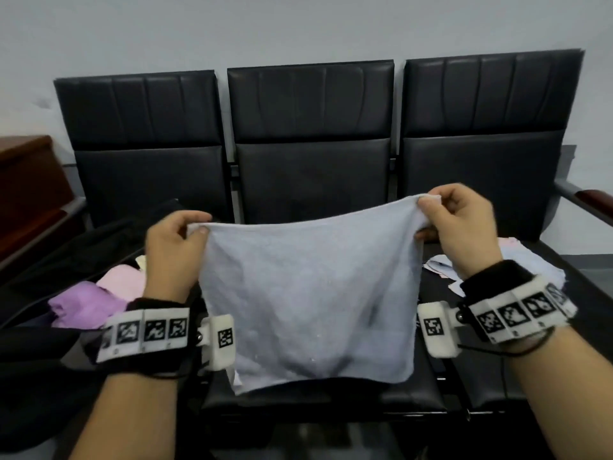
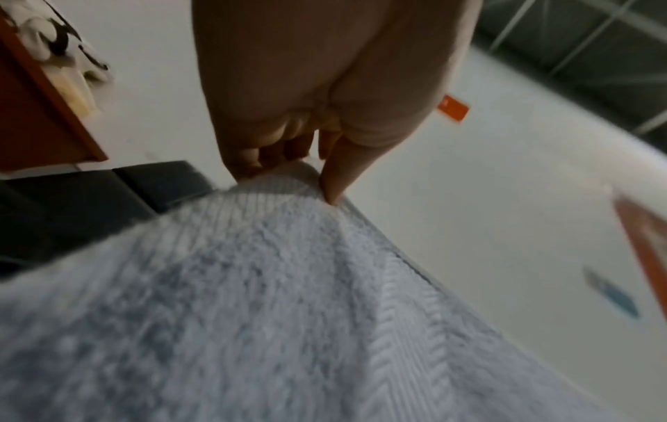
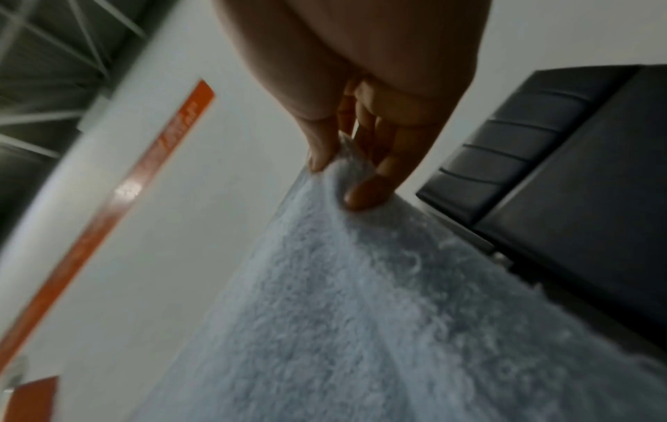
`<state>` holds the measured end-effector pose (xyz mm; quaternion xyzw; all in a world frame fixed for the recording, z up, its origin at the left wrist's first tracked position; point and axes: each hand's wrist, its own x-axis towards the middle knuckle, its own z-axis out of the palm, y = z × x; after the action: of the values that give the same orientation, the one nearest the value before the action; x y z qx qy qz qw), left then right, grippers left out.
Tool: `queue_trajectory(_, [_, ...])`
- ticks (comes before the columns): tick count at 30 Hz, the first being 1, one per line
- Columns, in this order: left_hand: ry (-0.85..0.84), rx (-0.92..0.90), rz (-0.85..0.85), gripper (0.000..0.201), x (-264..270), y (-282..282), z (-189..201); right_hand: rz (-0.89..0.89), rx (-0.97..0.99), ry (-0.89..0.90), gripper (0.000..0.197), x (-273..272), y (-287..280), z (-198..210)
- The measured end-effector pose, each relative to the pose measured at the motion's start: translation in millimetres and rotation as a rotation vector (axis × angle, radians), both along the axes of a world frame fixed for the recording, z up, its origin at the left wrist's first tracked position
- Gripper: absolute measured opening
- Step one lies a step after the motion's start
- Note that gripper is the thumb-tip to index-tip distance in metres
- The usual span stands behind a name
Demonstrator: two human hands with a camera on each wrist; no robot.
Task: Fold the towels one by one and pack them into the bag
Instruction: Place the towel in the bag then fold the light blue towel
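Observation:
A pale blue-grey towel (image 1: 308, 293) hangs spread in the air over the middle seat, held by its two top corners. My left hand (image 1: 195, 227) pinches the left corner between thumb and fingers; the wrist view shows that corner of the towel (image 2: 252, 285) under my left hand (image 2: 307, 174). My right hand (image 1: 428, 207) pinches the right corner, a little higher; in the right wrist view my right hand (image 3: 339, 174) holds the towel (image 3: 379, 314). A black bag (image 1: 39, 353) lies open on the left seat with folded purple (image 1: 83, 307), pink (image 1: 122, 280) and cream (image 1: 141, 262) towels inside.
A row of three black padded seats (image 1: 311, 167) stands against a light wall. More loose pale towels (image 1: 527, 260) lie on the right seat behind my right wrist. A brown wooden cabinet (image 1: 30, 190) stands at far left, an armrest (image 1: 587, 200) at far right.

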<state>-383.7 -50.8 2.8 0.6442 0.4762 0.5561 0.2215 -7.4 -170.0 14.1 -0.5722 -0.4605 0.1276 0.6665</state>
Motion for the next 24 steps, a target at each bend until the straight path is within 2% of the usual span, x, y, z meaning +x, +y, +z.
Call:
queue_trajectory(2, [0.077, -0.087, 0.042, 0.020, 12.5, 13.7, -13.2, 0.004, -0.076, 0.038, 0.012, -0.6, 18.6, -14.8])
queue_trajectory(4, [0.104, -0.084, 0.064, 0.018, 16.5, 26.2, -16.1, -0.001, -0.112, 0.041, 0.012, -0.6, 31.4, -18.0])
queue_trajectory(10, [-0.069, 0.148, 0.023, 0.023, 3.0, 37.6, 14.2, -0.015, 0.080, 0.001, 0.005, 10.1, 36.7, 12.1])
queue_trajectory(13, [-0.111, 0.132, -0.029, 0.029, 0.0, 27.3, 2.2, -0.007, 0.117, 0.000, 0.007, 8.5, 24.5, -4.2])
queue_trajectory(16, [-0.152, -0.005, -0.089, 0.028, 1.2, 18.9, -37.8, 0.002, 0.048, 0.033, 0.017, 3.4, 15.3, -52.6])
queue_trajectory(19, [-0.143, -0.255, -0.113, 0.033, 0.5, 12.7, -89.5, 0.041, -0.140, 0.077, 0.023, 3.3, 2.4, -114.1])
queue_trajectory(22, [-0.024, -0.509, -0.138, 0.034, -9.8, 6.4, -135.1, 0.080, -0.322, 0.125, 0.020, 4.0, -15.3, -163.7])
queue_trajectory(24, [0.065, -0.610, -0.159, 0.028, -16.1, 1.2, -154.3, 0.107, -0.400, 0.149, 0.017, 5.2, -27.3, -185.5])
